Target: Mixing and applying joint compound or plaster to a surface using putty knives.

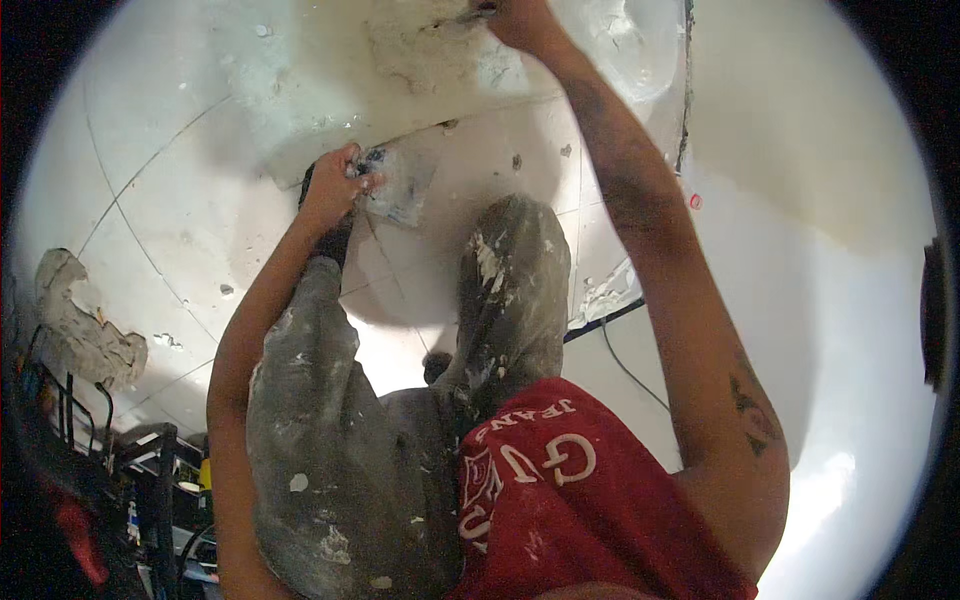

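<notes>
My left hand (338,190) is low over the tiled floor beside my left foot, its fingers closed on the edge of a flat, pale piece with dark blue marks (398,188). The piece is smeared whitish, and I cannot make out its exact kind. At the top edge, my right arm reaches far forward. My right hand (524,22) is closed around a thin, dark, flat-bladed tool (462,18), partly hidden by the fingers. The blade lies close to a pale, wet-looking, rough patch (410,60) on the surface in front of me.
A white wall (760,300) rises on the right, with a small red cap (696,201) by its foot. A dark cable (632,372) hangs there. To the left lies a grey, crusted lump (85,325). A black rack with tools (160,490) stands lower left. Crumbs dot the tiles.
</notes>
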Motion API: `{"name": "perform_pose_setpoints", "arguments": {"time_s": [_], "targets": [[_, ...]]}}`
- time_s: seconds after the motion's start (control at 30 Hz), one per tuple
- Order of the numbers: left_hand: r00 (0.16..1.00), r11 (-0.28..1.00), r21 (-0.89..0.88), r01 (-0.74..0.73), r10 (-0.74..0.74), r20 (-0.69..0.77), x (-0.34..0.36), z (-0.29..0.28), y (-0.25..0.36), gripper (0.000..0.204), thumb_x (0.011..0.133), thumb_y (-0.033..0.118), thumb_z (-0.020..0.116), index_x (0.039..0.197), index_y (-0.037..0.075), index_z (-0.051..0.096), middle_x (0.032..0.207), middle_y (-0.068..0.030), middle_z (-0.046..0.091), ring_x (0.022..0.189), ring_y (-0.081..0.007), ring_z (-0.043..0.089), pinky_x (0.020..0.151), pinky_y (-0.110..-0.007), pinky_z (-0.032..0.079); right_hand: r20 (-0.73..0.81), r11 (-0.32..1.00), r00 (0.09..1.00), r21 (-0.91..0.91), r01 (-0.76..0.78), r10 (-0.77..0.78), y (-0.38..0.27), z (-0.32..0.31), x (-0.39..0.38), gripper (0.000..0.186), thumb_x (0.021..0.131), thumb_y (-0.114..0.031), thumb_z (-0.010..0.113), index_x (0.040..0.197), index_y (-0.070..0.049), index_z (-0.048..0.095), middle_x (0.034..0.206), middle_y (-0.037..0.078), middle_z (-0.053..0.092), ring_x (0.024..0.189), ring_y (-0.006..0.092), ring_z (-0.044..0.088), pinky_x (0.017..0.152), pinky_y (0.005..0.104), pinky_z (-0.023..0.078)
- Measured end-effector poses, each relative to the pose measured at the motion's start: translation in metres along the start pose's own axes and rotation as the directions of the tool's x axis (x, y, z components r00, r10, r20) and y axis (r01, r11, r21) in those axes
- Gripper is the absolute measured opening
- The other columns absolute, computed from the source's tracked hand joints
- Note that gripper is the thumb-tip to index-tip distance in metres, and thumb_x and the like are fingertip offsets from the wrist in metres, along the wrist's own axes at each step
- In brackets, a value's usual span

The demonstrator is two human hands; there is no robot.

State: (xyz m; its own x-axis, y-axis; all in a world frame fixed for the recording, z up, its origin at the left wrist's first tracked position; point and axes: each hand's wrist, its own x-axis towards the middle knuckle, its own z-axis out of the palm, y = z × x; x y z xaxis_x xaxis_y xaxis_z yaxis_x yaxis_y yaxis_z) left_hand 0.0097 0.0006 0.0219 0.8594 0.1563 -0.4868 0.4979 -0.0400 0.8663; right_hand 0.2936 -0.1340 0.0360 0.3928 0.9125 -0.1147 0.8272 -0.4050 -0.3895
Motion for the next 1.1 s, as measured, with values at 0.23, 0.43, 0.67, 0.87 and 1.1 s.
{"name": "perform_pose_setpoints", "arguments": {"time_s": [0.23,0.43,0.67,0.87,1.1], "targets": [[0.978,0.979,-0.163,-0.118,0.086,-0.189,-0.005,0.008,0.003,0.028,0.064,0.016,0.069,0.069,0.001,0.046,0.061,-0.0039,0.049,0.06,-0.0123,0.042,0.054,-0.027,0.037,0.105,0.991,0.992,-0.113,0.078,-0.066,0.019,-0.003,0.019,0.02,0.059,-0.001,0.054,0.077,-0.006,0.061,0.075,0.011,0.06,0.073,0.0282,0.058,0.067,0.0373,0.046],[0.994,0.984,0.156,-0.089,0.098,-0.053,0.009,-0.003,-0.031,0.032,0.064,0.018,0.071,0.068,0.001,0.045,0.058,-0.0045,0.046,0.057,-0.0137,0.042,0.055,-0.03,0.038,0.098,0.996,0.992,-0.024,0.084,-0.081,0.016,-0.009,0.043,0.022,0.061,-0.001,0.054,0.081,-0.005,0.061,0.076,0.013,0.061,0.073,0.0267,0.059,0.068,0.0343,0.047],[0.998,0.987,0.153,-0.057,0.061,-0.023,0.002,-0.003,-0.009,0.031,0.063,0.017,0.069,0.066,0.001,0.043,0.058,-0.0067,0.045,0.057,-0.0133,0.041,0.056,-0.03,0.038,-0.012,0.982,0.999,-0.182,0.044,-0.047,0.011,0.007,0.023,0.026,0.062,0.001,0.05,0.083,-0.007,0.062,0.077,0.013,0.061,0.073,0.0258,0.059,0.068,0.0321,0.047],[1.0,0.999,0.035,0.01,-0.01,-0.019,-0.002,-0.003,-0.003,0.029,0.065,0.016,0.068,0.066,0.002,0.043,0.059,-0.0056,0.045,0.057,-0.0118,0.042,0.055,-0.029,0.038,-0.016,0.987,1.0,0.157,-0.016,0.019,-0.006,0.014,0.034,0.014,0.067,-0.007,0.049,0.074,-0.004,0.061,0.075,0.016,0.06,0.071,0.0332,0.056,0.07,0.0423,0.044],[1.0,0.968,0.248,0.029,-0.025,-0.018,0.005,-0.009,0.001,0.03,0.066,0.018,0.069,0.07,0.0,0.045,0.061,-0.0056,0.046,0.06,-0.0128,0.045,0.059,-0.029,0.04,0.104,0.995,0.992,0.053,-0.078,0.073,0.001,0.007,0.048,0.012,0.068,-0.011,0.053,0.071,-0.004,0.062,0.08,0.015,0.061,0.078,0.0292,0.058,0.074,0.0389,0.042]]}}
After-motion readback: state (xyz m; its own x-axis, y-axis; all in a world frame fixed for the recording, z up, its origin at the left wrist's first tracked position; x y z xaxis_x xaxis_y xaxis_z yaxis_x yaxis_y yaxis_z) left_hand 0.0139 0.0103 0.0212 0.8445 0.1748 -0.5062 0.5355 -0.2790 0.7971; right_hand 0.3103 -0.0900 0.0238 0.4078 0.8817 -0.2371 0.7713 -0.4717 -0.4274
